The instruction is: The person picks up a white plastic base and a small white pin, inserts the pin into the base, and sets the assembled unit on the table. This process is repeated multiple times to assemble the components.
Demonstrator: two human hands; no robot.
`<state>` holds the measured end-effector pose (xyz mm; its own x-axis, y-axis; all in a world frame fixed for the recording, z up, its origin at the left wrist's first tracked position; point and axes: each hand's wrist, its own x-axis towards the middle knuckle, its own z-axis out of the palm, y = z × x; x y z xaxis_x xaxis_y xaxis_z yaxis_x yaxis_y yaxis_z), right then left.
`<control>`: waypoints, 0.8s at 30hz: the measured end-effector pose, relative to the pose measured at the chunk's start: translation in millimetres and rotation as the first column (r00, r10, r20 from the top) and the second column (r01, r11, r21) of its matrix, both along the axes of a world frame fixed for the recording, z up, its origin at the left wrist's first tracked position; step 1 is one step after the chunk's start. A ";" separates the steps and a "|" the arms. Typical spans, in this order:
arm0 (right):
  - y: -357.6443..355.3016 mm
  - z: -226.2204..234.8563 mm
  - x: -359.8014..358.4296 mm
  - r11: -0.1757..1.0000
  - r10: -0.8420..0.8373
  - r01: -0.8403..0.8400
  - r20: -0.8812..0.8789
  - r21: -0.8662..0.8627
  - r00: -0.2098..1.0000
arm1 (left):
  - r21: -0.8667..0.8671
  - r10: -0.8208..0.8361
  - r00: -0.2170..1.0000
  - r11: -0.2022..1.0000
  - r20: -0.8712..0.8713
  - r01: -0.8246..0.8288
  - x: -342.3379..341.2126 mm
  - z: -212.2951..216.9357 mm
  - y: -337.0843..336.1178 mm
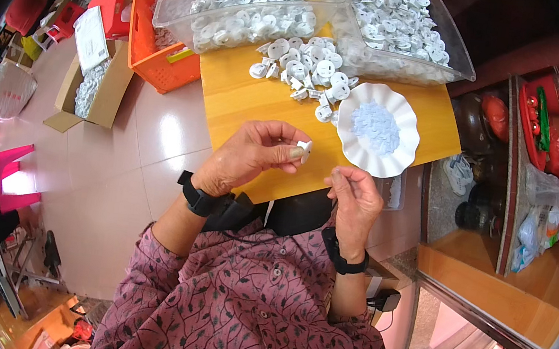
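Above the near edge of the yellow table [230,92], my left hand [254,154] pinches a small white round plastic part [305,151] between thumb and fingers. To its right, my right hand [356,201] is closed in a pinch, apart from the part; whatever it may hold is too small to make out. A loose pile of similar white plastic parts [303,66] lies on the table beyond my hands. Right of the pile stands a white plate with a wavy rim [405,148], with many tiny pale blue pieces [376,128] in it.
Two clear plastic bins [174,11] [456,67] full of white parts stand at the table's far side. On the left are an orange crate [167,70], an open cardboard box [108,94] and a pink stool [11,173]. Shelves [513,175] stand on the right.
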<state>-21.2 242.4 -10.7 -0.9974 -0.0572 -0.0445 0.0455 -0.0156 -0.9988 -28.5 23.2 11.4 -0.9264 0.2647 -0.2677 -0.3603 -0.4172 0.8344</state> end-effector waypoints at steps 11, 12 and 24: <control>-19.6 12.0 11.0 0.985 0.112 -0.085 -0.185 0.148 0.976 | 0.476 0.069 0.991 0.872 0.114 -0.115 28.7 -50.3 18.3; -20.4 13.0 11.3 0.982 0.123 -0.090 -0.204 0.167 0.971 | 0.493 0.078 0.990 0.861 0.118 -0.127 29.4 -51.4 18.1; -34.3 12.4 13.0 0.994 0.103 -0.091 -0.193 0.068 0.976 | 0.531 0.032 0.996 0.844 0.088 -0.075 33.6 -56.0 13.7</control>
